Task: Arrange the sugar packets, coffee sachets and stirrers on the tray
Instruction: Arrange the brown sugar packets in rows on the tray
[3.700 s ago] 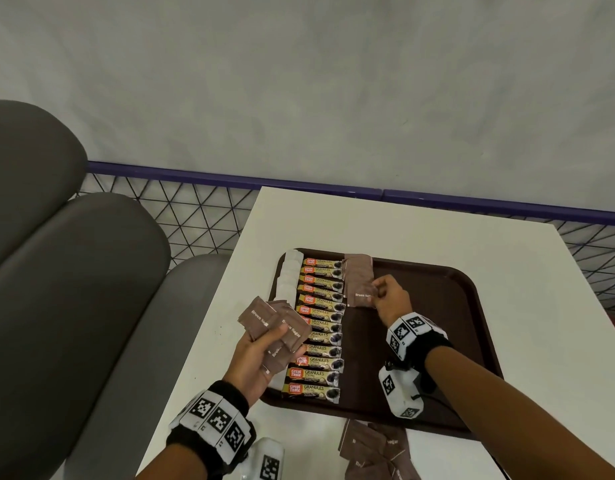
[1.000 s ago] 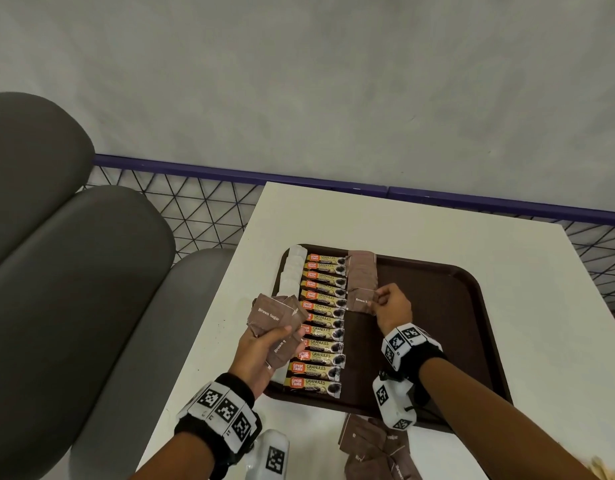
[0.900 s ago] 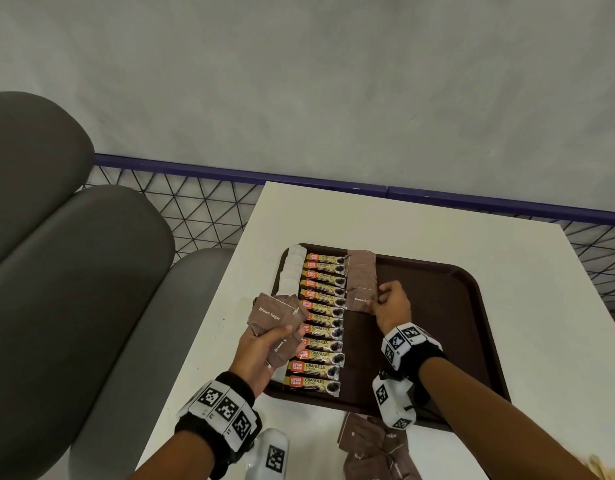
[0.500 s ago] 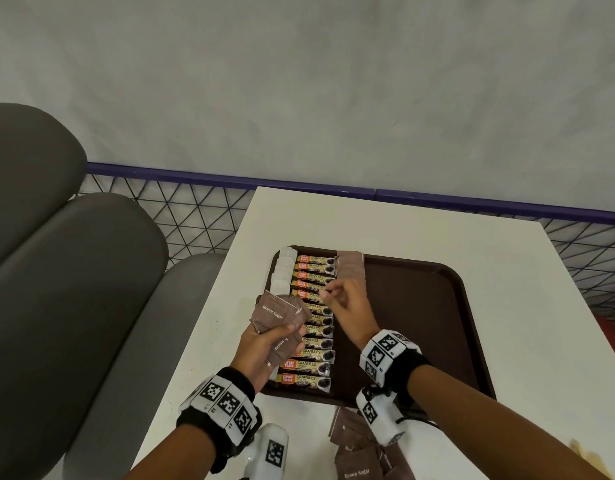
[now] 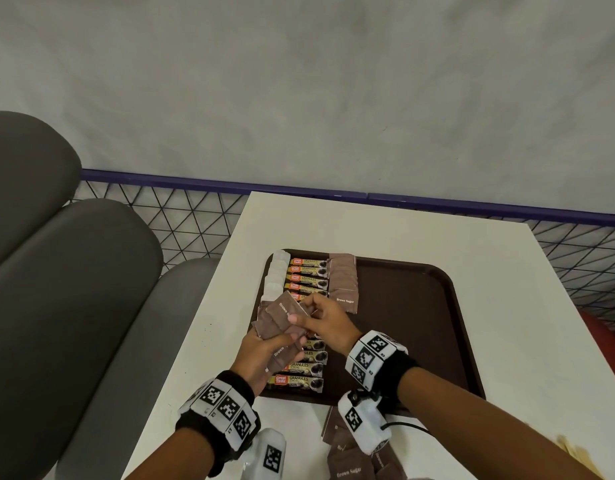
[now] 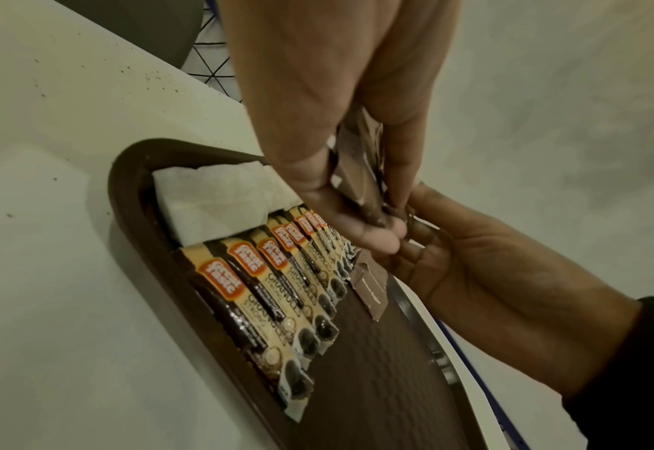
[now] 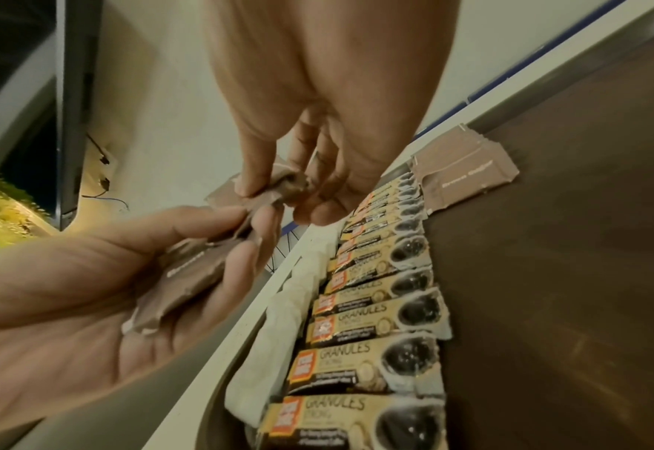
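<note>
A brown tray (image 5: 420,323) holds three columns: white sugar packets (image 5: 275,275), coffee sachets (image 5: 306,275) and brown sugar packets (image 5: 344,285). Above the tray's left side, my left hand (image 5: 264,348) grips a fan of brown sugar packets (image 5: 278,323). My right hand (image 5: 316,317) has met it and pinches one packet of the fan between thumb and fingers. The right wrist view shows that pinch on the crumpled packet (image 7: 271,185), with the rest of the fan (image 7: 190,274) lying in the left palm. In the left wrist view the coffee sachets (image 6: 279,289) lie below both hands.
Loose brown sugar packets (image 5: 347,459) lie on the white table (image 5: 524,341) in front of the tray. Wooden stirrers (image 5: 572,448) show at the lower right edge. Grey seat backs (image 5: 74,271) stand at the left, and a mesh railing (image 5: 195,216) runs behind the table.
My right hand left the brown sugar column on the tray, moved left to the fan in my left hand and now pinches a packet there. The left hand stayed put.
</note>
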